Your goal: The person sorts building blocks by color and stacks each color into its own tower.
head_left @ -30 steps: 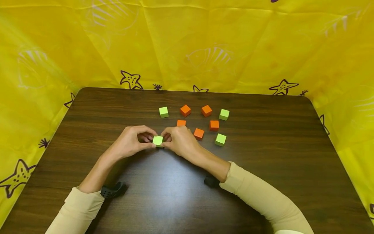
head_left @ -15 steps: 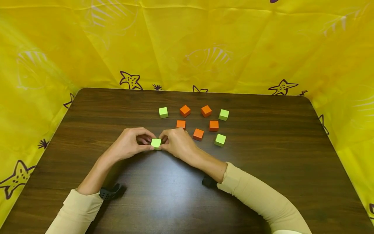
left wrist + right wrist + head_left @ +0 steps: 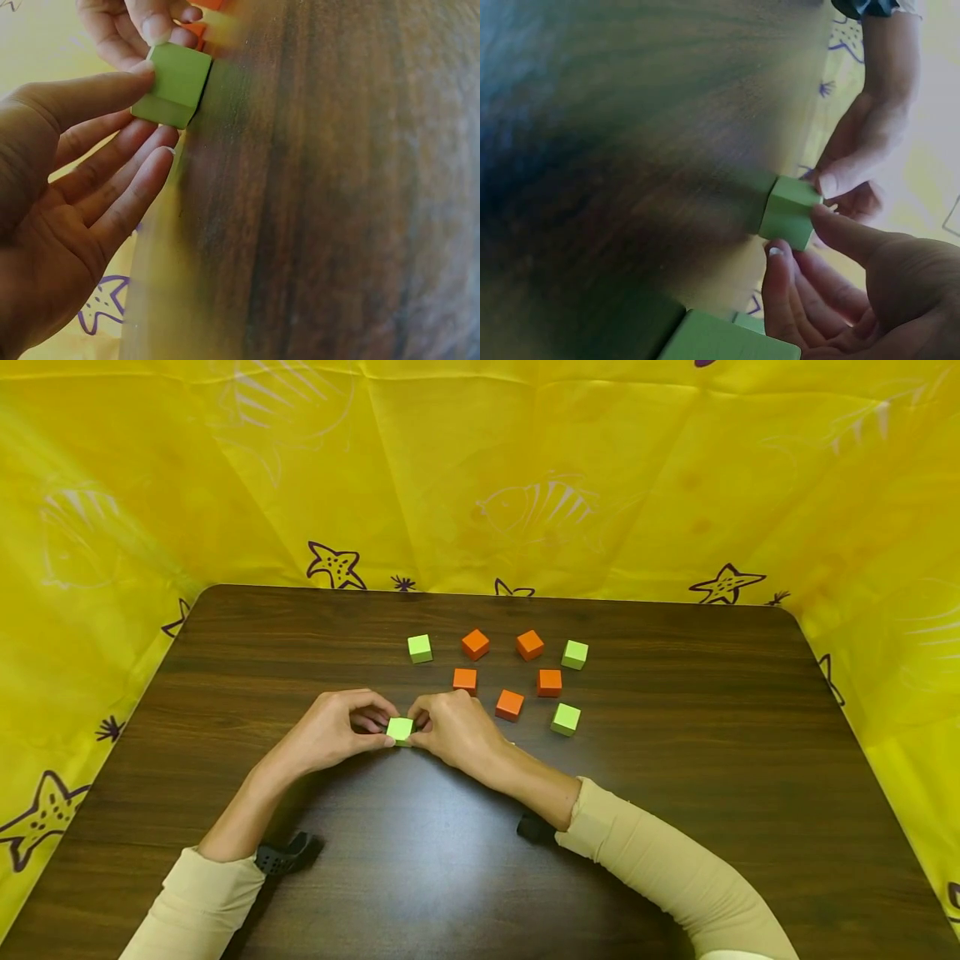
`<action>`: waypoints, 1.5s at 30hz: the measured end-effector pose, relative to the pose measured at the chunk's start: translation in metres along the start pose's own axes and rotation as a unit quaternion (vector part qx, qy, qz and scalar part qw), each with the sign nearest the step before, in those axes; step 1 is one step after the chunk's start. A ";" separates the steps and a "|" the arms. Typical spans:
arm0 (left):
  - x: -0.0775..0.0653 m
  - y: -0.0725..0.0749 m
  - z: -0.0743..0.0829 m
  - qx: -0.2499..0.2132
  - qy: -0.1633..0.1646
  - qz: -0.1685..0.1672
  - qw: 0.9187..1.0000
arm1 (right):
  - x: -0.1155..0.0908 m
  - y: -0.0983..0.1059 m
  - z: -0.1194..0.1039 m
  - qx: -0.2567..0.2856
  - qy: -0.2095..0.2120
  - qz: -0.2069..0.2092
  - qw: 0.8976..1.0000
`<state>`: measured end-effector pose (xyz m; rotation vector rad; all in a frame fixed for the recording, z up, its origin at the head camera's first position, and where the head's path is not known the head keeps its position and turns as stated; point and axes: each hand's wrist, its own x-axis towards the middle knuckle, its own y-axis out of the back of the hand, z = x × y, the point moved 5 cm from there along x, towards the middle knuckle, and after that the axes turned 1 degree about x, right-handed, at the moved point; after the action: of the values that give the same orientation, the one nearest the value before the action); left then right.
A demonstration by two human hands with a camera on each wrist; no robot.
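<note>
Head view: held green cube point(image 3: 400, 731) sits between left hand point(image 3: 337, 727) and right hand point(image 3: 462, 727), nearer the left edge of the desk point(image 3: 442, 860) than its right, well in from the back edge; near edge out of frame
Left grip: fingers point(image 3: 135, 184) pinch the cube's left side, thumb tip toward the near edge; the lower ones reach out straighter
Right grip: thumb and fingertip pinch the cube from its right side, as the right wrist view shows
Underside: close to the desk; cannot tell whether it touches
Two-hand hold (judgement): looks like steadying or squaring the cube; best done with light, equal pressure from both sides and thumbs level, lest it twist or tip; any letting go should be by both hands together
Cube heading: one flat face up, sides roughly square to the back edge; edges look equal, so no long axis and no marked front
Neighbours: five orange cubes point(image 3: 510, 705) and three loose green cubes point(image 3: 566, 719), toward the back and right edges; nearest orange ones lie just beyond the right knuckles, so mind them
</note>
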<state>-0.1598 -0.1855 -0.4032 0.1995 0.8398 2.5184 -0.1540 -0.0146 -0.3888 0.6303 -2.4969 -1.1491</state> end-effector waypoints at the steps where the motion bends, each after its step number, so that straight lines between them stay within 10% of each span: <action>1: 0.000 0.000 0.000 -0.001 0.001 0.000 1.000 | 0.000 0.000 0.000 0.000 -0.001 0.000 1.000; 45: -0.001 -0.002 -0.004 -0.016 0.018 -0.003 1.000 | -0.030 0.049 0.024 0.040 -0.014 0.039 0.998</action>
<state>-0.1595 -0.1862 -0.4073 0.1401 0.8131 2.5349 -0.1519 0.0445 -0.3684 0.5361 -2.5772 -1.0411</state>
